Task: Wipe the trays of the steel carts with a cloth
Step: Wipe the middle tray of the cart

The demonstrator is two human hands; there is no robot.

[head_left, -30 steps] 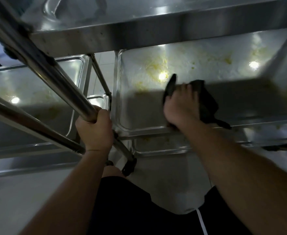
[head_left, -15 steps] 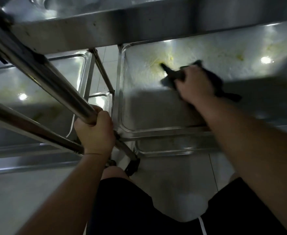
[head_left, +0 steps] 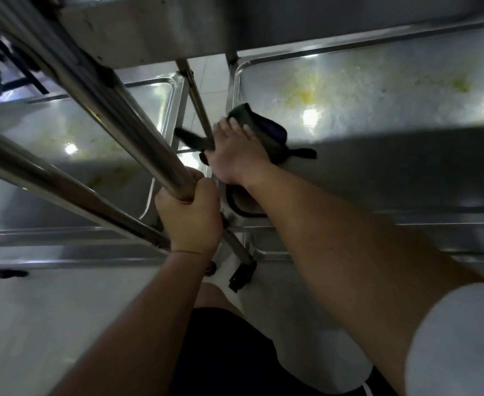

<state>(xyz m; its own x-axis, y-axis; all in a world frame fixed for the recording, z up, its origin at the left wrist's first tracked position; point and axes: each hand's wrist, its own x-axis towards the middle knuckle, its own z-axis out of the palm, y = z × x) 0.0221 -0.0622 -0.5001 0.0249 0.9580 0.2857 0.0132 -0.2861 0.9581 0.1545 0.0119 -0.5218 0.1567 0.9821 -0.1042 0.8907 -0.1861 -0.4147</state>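
— Item one, the right hand (head_left: 236,154): how do we enter it?

— We enter it palm down, fingers laid fairly straight and pressing a dark cloth (head_left: 259,130) flat against the near-left corner of the tray (head_left: 378,90). Whether the thumb curls under the fabric we cannot tell.

— The cloth itself?

— Soft, limp, nearly black. It bunches in a rounded fold beyond the fingertips, and one narrow tail (head_left: 302,153) sticks out to the right of the hand. Another dark strip (head_left: 190,138) pokes left past the thin slanted steel post (head_left: 197,98). Most of the cloth lies under and just ahead of the hand.

— And the tray?

— Shallow stainless steel, rounded corners, raised rim. The surface looks dull and smeared, with yellowish residue (head_left: 303,94) beyond the cloth and more toward the far right. Bright light spots reflect on it; the near half sits in shadow.

— Item two, the left hand (head_left: 189,212)?

— Fingers wrapped tight around a thick, smooth, polished steel tube (head_left: 115,110) that runs diagonally up to the left. It sits just beside the right wrist, nearer to us.

— Further out?

— A second steel tray (head_left: 63,132) on the left, also faintly stained, a thinner rail (head_left: 63,184) below the tube, the underside of an upper shelf (head_left: 177,27) overhead, a black caster (head_left: 242,274) on the pale floor (head_left: 35,324), and our black shorts (head_left: 226,352) at the bottom edge.
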